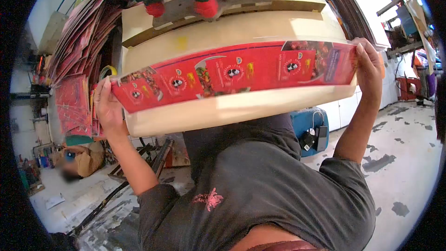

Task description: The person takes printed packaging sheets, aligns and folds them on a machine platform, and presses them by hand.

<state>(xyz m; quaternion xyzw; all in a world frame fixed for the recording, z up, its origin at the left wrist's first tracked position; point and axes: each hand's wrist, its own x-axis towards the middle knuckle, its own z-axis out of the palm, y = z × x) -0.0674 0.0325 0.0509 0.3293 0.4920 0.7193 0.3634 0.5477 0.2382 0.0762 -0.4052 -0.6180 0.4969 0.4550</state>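
A long red printed sheet point(260, 72) with food pictures and panda logos stretches across my front, over a cream-coloured work surface point(186, 116). My left hand point(109, 107) grips its left end between thumb and fingers. At the other end, my right hand point(368, 67) pinches the upper right corner. The sheet looks slightly bowed and has a clear, shiny margin along its edge. Behind it, a brown bar point(223, 17) runs across the surface.
A green machine part with red knobs point(206, 7) stands beyond the bar. Many red printed sheets point(76, 51) are piled at the left, near a yellow tape roll point(109, 70). Black adapters point(320, 138) lie on a blue seat point(304, 118). Metal framing point(160, 158) stands low left.
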